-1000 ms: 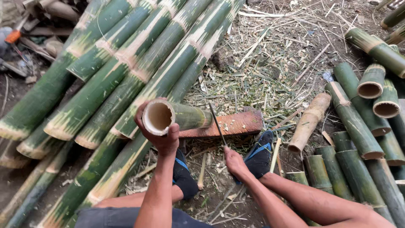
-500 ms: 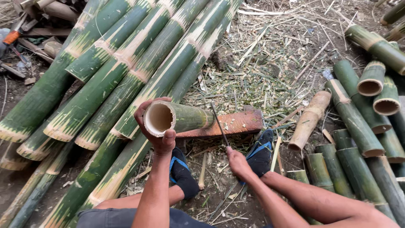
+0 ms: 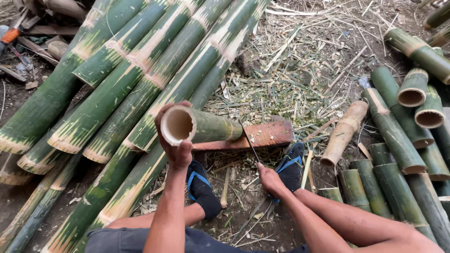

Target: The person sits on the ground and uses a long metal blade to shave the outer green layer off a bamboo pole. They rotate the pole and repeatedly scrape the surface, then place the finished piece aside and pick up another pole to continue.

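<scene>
1. Our left hand [image 3: 176, 150] stayed wrapped around the open end of the cut bamboo section [image 3: 201, 125], fingers closed on its rim.
2. Our right hand [image 3: 268, 179] was clamped on the knife [image 3: 248, 139], its blade now raised against the section's far end.
3. The section rested on the reddish wooden block [image 3: 262, 136], slightly shifted, beside the long green bamboo poles [image 3: 117, 98].

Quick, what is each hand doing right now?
Left hand: closed around the open end of the short bamboo tube.
Right hand: closed on the blade's handle.
</scene>
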